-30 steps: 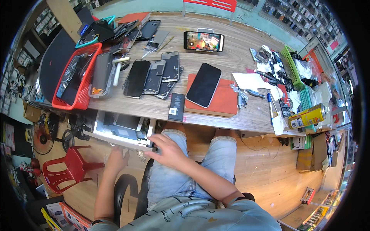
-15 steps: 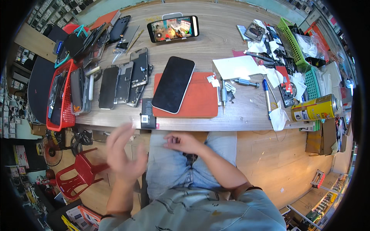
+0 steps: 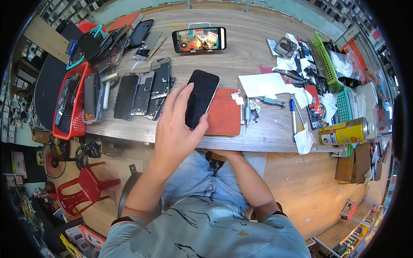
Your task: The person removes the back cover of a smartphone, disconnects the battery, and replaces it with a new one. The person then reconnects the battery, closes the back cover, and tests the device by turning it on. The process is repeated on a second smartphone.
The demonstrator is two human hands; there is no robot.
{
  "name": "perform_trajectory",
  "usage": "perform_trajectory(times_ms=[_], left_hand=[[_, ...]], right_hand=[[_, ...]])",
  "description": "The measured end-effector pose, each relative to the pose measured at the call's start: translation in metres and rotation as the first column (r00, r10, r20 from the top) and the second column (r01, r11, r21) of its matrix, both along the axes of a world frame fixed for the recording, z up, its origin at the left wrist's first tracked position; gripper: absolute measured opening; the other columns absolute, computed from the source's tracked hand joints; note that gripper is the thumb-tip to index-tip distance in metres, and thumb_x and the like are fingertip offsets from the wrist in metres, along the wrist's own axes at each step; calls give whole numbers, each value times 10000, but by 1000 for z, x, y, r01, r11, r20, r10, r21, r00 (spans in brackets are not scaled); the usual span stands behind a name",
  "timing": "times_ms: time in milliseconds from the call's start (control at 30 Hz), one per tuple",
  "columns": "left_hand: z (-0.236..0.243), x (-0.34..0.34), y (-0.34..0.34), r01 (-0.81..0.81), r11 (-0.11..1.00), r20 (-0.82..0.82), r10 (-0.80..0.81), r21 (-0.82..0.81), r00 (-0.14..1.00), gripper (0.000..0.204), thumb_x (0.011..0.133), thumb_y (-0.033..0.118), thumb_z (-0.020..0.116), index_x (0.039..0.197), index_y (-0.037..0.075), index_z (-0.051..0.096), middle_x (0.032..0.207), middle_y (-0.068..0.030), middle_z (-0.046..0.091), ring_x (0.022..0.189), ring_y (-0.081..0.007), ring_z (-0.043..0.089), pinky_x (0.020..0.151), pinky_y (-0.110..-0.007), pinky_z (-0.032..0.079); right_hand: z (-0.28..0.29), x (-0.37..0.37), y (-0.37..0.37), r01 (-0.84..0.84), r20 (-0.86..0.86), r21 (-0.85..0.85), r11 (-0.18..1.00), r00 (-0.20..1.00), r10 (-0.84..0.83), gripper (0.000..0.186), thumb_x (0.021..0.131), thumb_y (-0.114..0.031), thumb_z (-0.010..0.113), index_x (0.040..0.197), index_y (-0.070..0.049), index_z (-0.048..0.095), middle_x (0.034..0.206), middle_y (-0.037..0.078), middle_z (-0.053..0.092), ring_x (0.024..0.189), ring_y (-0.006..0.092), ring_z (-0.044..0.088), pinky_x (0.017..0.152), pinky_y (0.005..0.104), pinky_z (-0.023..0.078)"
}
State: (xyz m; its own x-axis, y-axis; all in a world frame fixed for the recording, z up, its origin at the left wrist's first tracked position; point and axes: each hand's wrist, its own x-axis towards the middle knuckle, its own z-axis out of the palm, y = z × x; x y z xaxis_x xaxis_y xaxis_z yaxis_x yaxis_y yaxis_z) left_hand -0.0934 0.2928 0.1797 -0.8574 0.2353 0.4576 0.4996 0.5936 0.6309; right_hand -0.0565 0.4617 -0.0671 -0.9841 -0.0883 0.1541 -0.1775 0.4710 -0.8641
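- Left forearm [image 3: 148, 185] slants up and rightward to the desk's [image 3: 275, 134] front edge.
- Left hand [image 3: 178, 122] reaches past that edge, back upward, fingers extended, thumb spread to the right.
- Right forearm [image 3: 249, 182] angles leftward.
- Right hand [image 3: 228, 153] is at the front edge, mostly hidden beneath it.

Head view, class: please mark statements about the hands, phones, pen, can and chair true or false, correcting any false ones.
1. The left hand touches the black phone over the red book. True.
2. The right hand rests on the desk. False: it is partly hidden under the desk's near edge.
3. The pen lies left of the black phone. False: it lies right.
4. The plastic chair is red. True.
5. The can is blue. False: mostly yellow.
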Motion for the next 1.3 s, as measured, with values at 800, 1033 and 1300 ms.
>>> perform_trajectory(times_ms=[800,1033,1300], left_hand=[[-4,-11,3,-19,977,51,8,214,999,675,905,19,765,1531,-36,521,1445,-264,642,1311,-348,698,1115,-419,559],[2,-16,-8,-27,938,154,-28,345,988,476,1059,85,636,1507,-45,543,1381,-283,705,1253,-329,732,1052,-389,570],[-5,-25,-24,-49,944,104,16,326,994,376,1169,205,510,1427,-35,641,1197,-146,769,998,-118,677,888,-258,522]], right_hand=[[-50,-5,16,69,133,-46,997,989,-63,751,1087,-467,602,1693,-99,358,1751,148,353,1620,329,317,1326,466,268],[-75,2,16,80,83,243,967,991,-102,767,1080,-496,592,1696,-104,357,1754,149,349,1623,335,310,1327,467,263],[-86,4,17,72,54,364,928,994,-98,786,1073,-528,580,1699,-109,355,1758,149,343,1627,342,302,1328,467,258]])
